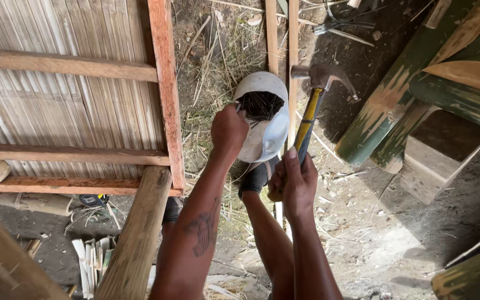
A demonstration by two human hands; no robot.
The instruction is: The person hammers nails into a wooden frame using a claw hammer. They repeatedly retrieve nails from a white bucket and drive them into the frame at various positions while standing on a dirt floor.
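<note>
- Left hand [229,130], centre of the frame: fingers bunched together and dipped over the rim of a white container [268,136], fingertips pinching into the dark nails [260,104] heaped inside. Whether a nail is already caught between the fingers I cannot tell; the knuckles hide it.
- Right hand [296,183], just below and right of centre: wrapped tight around the grip of a claw hammer [309,119], thumb lying up along the handle.
- The relation that counts: the nails lie just up and right of the left hand's fingertips, touching distance, while the right hand sits lower and further off, so the left is clearly the nearer one.
- The hammer's long axis runs up the frame, tilted slightly right, from the dark grip through the yellow shaft to a rusty brown head near the top centre, claw curving right.
- The container is rounded and pale, tipped open towards the camera; the nails are thin, dark and tangled.
- Outward now: a reddish timber frame [165,89] over pale split-bamboo matting fills the upper left.
- Green bamboo poles [395,105] lean in from the upper right.
- Bare earth strewn with straw and shavings lies beneath.
</note>
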